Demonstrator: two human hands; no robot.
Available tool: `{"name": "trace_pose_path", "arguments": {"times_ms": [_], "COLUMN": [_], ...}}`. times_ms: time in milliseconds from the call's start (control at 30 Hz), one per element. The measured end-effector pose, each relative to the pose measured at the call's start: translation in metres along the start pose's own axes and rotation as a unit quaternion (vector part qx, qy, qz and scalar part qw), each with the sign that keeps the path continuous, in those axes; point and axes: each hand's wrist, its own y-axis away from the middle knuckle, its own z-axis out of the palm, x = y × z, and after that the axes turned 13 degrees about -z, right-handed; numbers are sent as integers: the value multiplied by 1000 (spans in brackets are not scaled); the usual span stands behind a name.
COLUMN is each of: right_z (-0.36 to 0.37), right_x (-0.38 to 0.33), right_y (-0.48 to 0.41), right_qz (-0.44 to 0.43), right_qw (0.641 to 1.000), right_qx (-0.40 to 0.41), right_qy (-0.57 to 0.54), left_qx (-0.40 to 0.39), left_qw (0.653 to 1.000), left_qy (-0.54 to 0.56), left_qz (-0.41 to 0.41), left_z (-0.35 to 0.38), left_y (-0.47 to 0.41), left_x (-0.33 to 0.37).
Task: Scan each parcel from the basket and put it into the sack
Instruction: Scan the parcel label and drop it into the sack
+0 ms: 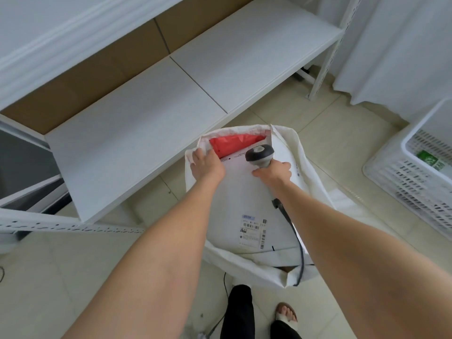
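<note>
**White parcel (244, 199) lies in the sack's (297, 143) mouth, long axis 12 to 6 o'clock.**
Left hand (206, 165) clutches the sack's rim at the parcel's 11; right hand (275, 171) grips the scanner (259, 154) at 1, nearer the basket (403, 189) at 3.

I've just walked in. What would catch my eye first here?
Two bare arms reach into an open white sack at centre, where a big white parcel lies over a red parcel. The right hand grips a grey scanner; the left hand is at the white parcel's top corner.
</note>
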Motion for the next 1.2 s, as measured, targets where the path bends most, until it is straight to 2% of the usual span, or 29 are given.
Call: {"name": "trace_pose_path", "arguments": {"times_ms": [167,267,333,467,633,733,767,933,1033,1200], "right_z": [-24,-43,-53,-60,-34,-23,-23,-40,-52,-84], "right_x": [9,23,36,62,88,93,93,73,71,85], "right_y": [33,55,71,101,109,113,115,125,129,146], "right_qz": [5,23,52,118,151,130,121,64,58,113], "right_qw": [1000,998,992,968,938,934,931,919,920,911], "right_qx": [-7,-27,-49,-123,-109,-59,-37,58,78,82], "right_qy": [-20,-56,-105,-184,-293,-328,-342,-384,-380,-388], "left_qx": [-10,-20,-39,-85,-187,-181,-172,-118,-111,-98], "left_qw": [999,989,970,900,864,815,811,864,869,859], "left_qy": [15,52,101,231,324,410,421,345,325,344], "left_qz": [-42,-134,-219,-360,-336,-366,-368,-348,-356,-366], "left_z": [9,27,44,81,127,136,133,106,96,95], "left_y": [43,69,87,114,124,124,127,133,130,137], "left_x": [-11,-30,-45,-77,-100,-107,-108,-118,-122,-124]}}
